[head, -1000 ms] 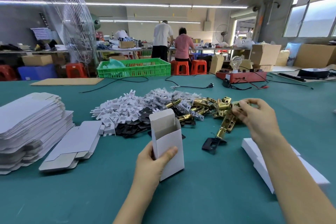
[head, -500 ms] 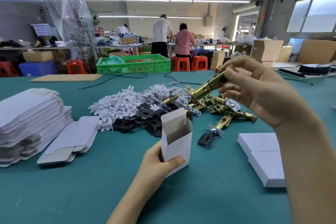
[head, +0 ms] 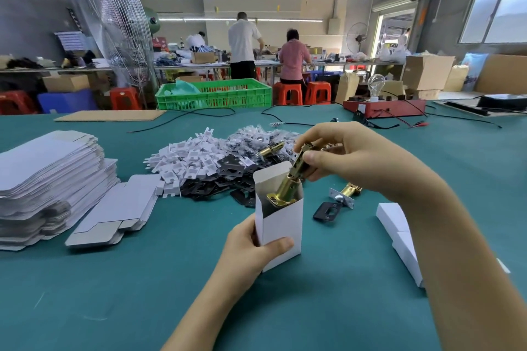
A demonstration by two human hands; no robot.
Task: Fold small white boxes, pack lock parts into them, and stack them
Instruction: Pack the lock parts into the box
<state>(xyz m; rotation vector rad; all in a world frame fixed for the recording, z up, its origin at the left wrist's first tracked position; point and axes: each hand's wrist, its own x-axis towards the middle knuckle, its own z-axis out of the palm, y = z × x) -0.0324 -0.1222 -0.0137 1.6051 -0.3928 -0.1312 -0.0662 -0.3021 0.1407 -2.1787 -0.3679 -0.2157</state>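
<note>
My left hand (head: 251, 248) grips a small white box (head: 281, 225) that stands upright on the green table (head: 114, 293), its top flap open. My right hand (head: 342, 157) pinches a brass latch (head: 288, 182), tilted, with its lower end inside the box's opening. Behind lies a heap of white plastic pieces (head: 188, 159), black plates (head: 228, 174) and more brass latches (head: 269, 151). Another latch (head: 345, 194) and a black plate (head: 326, 211) lie loose to the right. Closed white boxes (head: 399, 234) lie partly hidden under my right forearm.
A tall stack of flat box blanks (head: 48, 177) sits at the left, with a few more blanks (head: 114, 214) beside it. Farther back are a green crate (head: 214, 94), a cardboard sheet (head: 111, 115), cables and a red device with a bulb (head: 385, 107). People work at distant tables.
My right hand lifted a brass latch from the heap, swung it over and lowered its end into the open box. My left hand kept holding the box upright.
</note>
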